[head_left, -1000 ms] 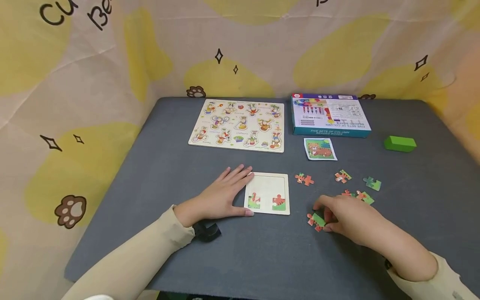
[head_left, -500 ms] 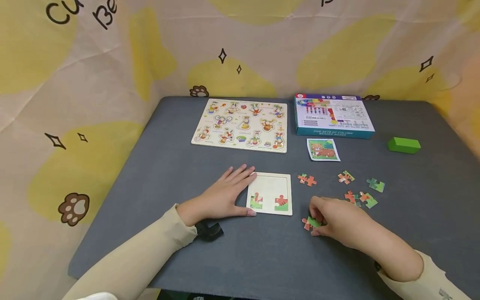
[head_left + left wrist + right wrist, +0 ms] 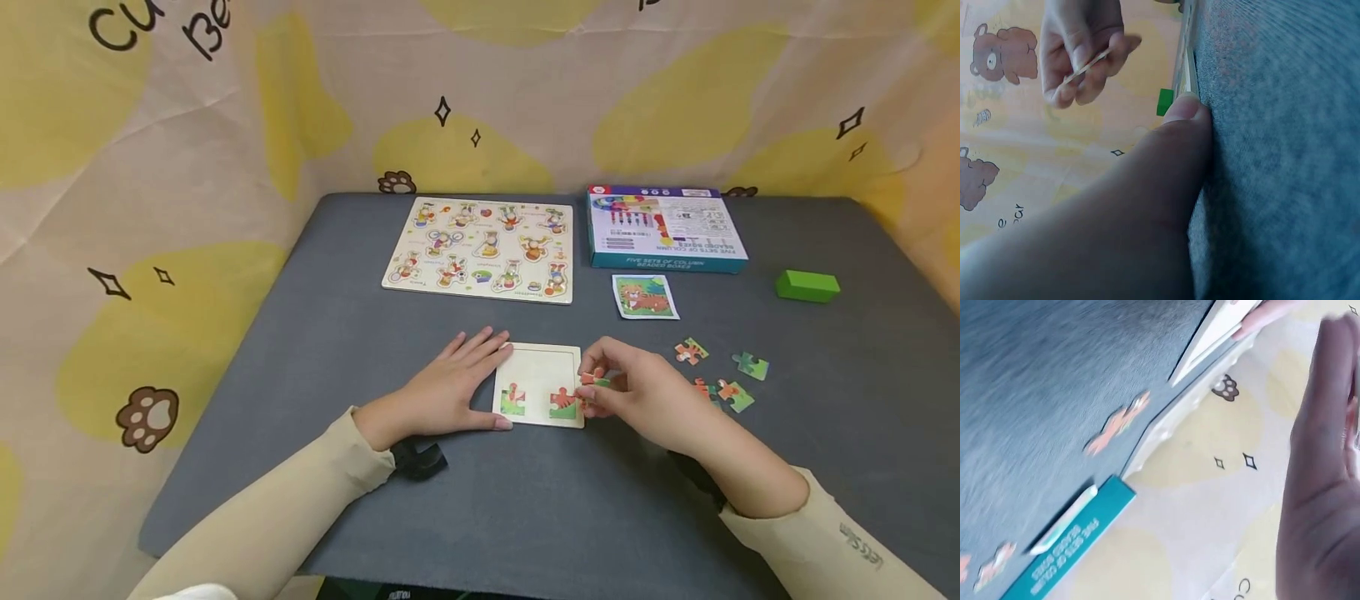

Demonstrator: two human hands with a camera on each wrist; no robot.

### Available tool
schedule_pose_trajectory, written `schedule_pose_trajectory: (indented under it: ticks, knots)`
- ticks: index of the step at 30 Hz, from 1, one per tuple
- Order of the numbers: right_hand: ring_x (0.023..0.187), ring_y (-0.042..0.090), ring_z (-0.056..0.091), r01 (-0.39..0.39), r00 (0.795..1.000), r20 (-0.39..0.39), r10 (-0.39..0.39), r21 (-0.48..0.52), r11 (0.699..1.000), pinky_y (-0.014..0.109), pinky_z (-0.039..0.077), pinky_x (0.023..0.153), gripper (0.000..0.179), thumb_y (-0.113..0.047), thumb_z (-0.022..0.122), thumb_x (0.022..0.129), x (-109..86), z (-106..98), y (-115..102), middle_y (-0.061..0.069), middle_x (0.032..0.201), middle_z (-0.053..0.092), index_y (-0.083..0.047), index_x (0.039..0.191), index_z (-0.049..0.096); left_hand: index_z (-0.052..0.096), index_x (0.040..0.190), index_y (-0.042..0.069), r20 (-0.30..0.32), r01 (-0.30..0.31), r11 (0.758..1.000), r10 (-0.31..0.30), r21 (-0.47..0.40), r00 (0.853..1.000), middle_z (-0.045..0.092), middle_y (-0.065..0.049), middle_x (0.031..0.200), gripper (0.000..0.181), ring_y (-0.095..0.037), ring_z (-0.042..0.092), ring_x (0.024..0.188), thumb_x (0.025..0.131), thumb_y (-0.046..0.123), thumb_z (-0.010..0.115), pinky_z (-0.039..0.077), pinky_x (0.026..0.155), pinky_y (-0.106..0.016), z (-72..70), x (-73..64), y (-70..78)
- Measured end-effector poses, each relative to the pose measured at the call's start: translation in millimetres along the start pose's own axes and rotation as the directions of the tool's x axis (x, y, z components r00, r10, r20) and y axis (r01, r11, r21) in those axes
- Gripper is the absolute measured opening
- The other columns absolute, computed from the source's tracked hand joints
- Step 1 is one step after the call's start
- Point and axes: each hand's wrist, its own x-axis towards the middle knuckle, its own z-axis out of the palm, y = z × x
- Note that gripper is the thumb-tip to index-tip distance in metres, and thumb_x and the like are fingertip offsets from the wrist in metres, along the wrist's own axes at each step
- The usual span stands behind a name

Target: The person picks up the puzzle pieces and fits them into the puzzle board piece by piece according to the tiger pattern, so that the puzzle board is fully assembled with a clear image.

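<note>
A square puzzle tray lies on the table with two jigsaw pieces in it, one at the lower left and one at the lower right. My left hand rests with fingers spread on the tray's left edge; its thumb touches the rim in the left wrist view. Raised above the tray's right edge, my right hand pinches a red-and-green jigsaw piece between thumb and fingers. The left wrist view shows that jigsaw piece edge-on, well off the table.
Several loose jigsaw pieces lie right of the tray, some partly behind my right hand. A tiger picture card, a teal-edged box and a green block stand farther back. An animal puzzle board lies behind the tray.
My right hand has lifted the jigsaw piece from the table and carried it left and away from me, to the tray's right edge. The left hand has stayed on the tray.
</note>
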Motion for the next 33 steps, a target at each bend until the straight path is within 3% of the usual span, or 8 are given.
schedule_pose_trajectory:
  ticks: [5, 9, 12, 18, 25, 33]
  knots:
    - [0.084, 0.019, 0.062, 0.036, 0.996, -0.073, -0.043, -0.09, 0.995, 0.033, 0.053, 0.068, 0.019, -0.012, 0.083, 0.092, 16.6, 8.0, -4.7, -0.003, 0.092, 0.071, -0.012, 0.1, 0.066, 0.02, 0.169, 0.013, -0.015, 0.005, 1.0, -0.005, 0.007, 1.0, 0.012, -0.003, 0.175, 0.106, -0.021, 0.0, 0.161, 0.093, 0.067, 0.069, -0.002, 0.129, -0.046, 1.1, -0.5, -1.3]
    - [0.082, 0.017, 0.063, 0.068, 0.997, -0.038, -0.073, -0.108, 0.992, 0.032, 0.055, 0.071, 0.013, -0.007, 0.081, 0.092, 28.3, 18.8, -4.7, -0.004, 0.092, 0.07, -0.011, 0.102, 0.074, 0.019, 0.169, 0.013, -0.003, 0.015, 1.0, -0.015, 0.015, 1.0, 0.011, -0.002, 0.175, 0.106, -0.02, -0.001, 0.161, 0.093, 0.068, 0.068, -0.002, 0.129, -0.046, 4.0, -1.4, -1.0]
    - [0.076, 0.013, 0.064, 0.055, 0.998, -0.006, -0.056, -0.102, 0.993, 0.03, 0.055, 0.067, 0.008, -0.007, 0.081, 0.093, 33.9, 27.2, -4.8, -0.004, 0.087, 0.07, -0.013, 0.095, 0.077, 0.019, 0.169, 0.012, 0.008, 0.012, 1.0, -0.012, 0.018, 1.0, 0.01, -0.003, 0.175, 0.106, -0.02, -0.001, 0.161, 0.093, 0.068, 0.068, -0.002, 0.129, -0.046, 5.8, -2.1, 0.2]
    - [0.068, 0.011, 0.059, 0.05, 0.999, -0.013, -0.052, -0.155, 0.987, 0.028, 0.047, 0.059, 0.018, -0.009, 0.087, 0.088, 41.0, 33.4, -9.5, -0.007, 0.072, 0.064, -0.017, 0.081, 0.072, 0.02, 0.168, 0.012, -0.009, 0.01, 1.0, -0.01, 0.022, 1.0, 0.011, -0.004, 0.175, 0.105, -0.021, 0.001, 0.161, 0.093, 0.067, 0.069, -0.002, 0.129, -0.045, 2.0, -2.2, 2.3]
    - [0.072, 0.009, 0.06, 0.139, 0.99, 0.034, -0.135, -0.17, 0.976, 0.029, 0.051, 0.064, 0.019, 0.0, 0.083, 0.088, 42.2, 37.5, -2.2, -0.009, 0.079, 0.065, -0.015, 0.098, 0.076, 0.023, 0.168, 0.013, -0.015, 0.012, 0.999, -0.012, -0.035, 1.0, 0.013, -0.002, 0.175, 0.095, -0.019, 0.001, 0.161, 0.098, 0.062, 0.064, -0.003, 0.129, -0.044, 2.0, 1.4, 1.9]
    - [0.066, 0.007, 0.055, 0.147, 0.987, 0.099, -0.127, -0.235, 0.961, 0.028, 0.047, 0.062, 0.02, 0.002, 0.082, 0.086, 48.8, 43.5, -1.3, -0.011, 0.072, 0.061, -0.014, 0.092, 0.072, 0.025, 0.167, 0.012, -0.018, 0.027, 0.999, -0.028, -0.046, 0.999, 0.015, -0.003, 0.175, 0.084, -0.019, 0.002, 0.161, 0.103, 0.052, 0.063, -0.002, 0.129, -0.043, 1.8, 0.2, 1.4]
